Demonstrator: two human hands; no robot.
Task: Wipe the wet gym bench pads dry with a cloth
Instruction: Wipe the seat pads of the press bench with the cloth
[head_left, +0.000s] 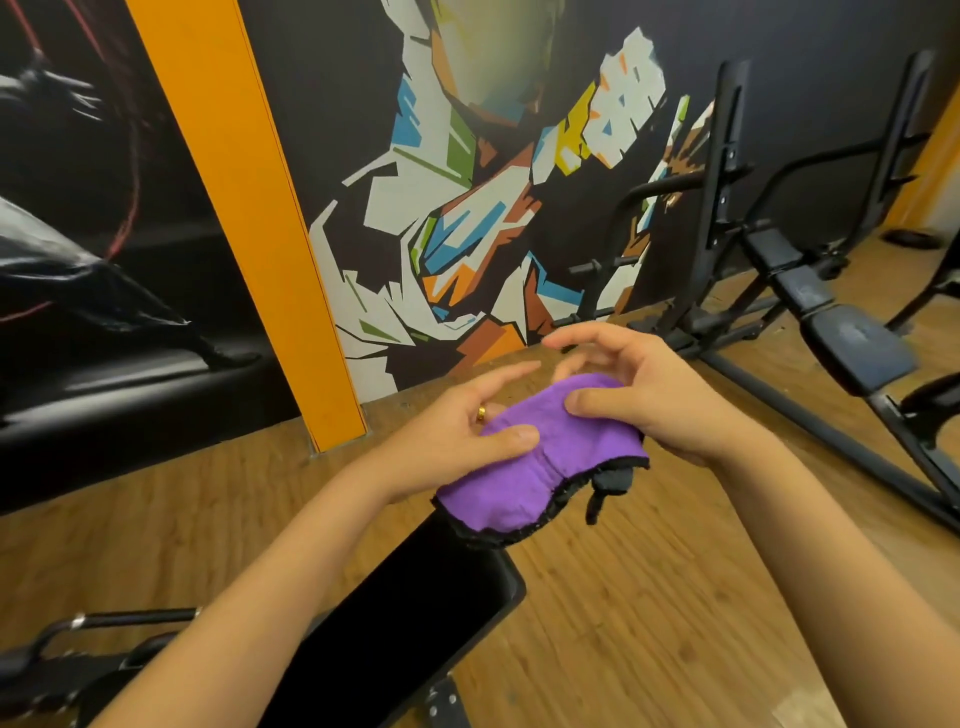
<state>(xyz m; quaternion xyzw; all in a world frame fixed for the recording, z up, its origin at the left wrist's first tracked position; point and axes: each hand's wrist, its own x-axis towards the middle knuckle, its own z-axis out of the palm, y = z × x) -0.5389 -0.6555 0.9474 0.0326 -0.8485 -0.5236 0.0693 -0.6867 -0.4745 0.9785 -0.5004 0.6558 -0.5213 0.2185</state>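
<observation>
Purple cloth (530, 467) pinched under the thumbs of left hand (457, 431) and right hand (649, 400), held just over the black bench pad (415, 613), liable to slip to the wooden floor (623, 623) given so light a pinch and splayed fingers.

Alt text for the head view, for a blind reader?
The left hand and right hand hold a folded purple cloth above a black bench pad. Beyond lie wood floor, a mural wall and another bench.

Dark wall (779, 41) across top, colourful angular mural (447, 218) centre; orange pillar (249, 208) upper left; wood-plank floor (649, 597) below; black metal rack (722, 156) far right.
</observation>
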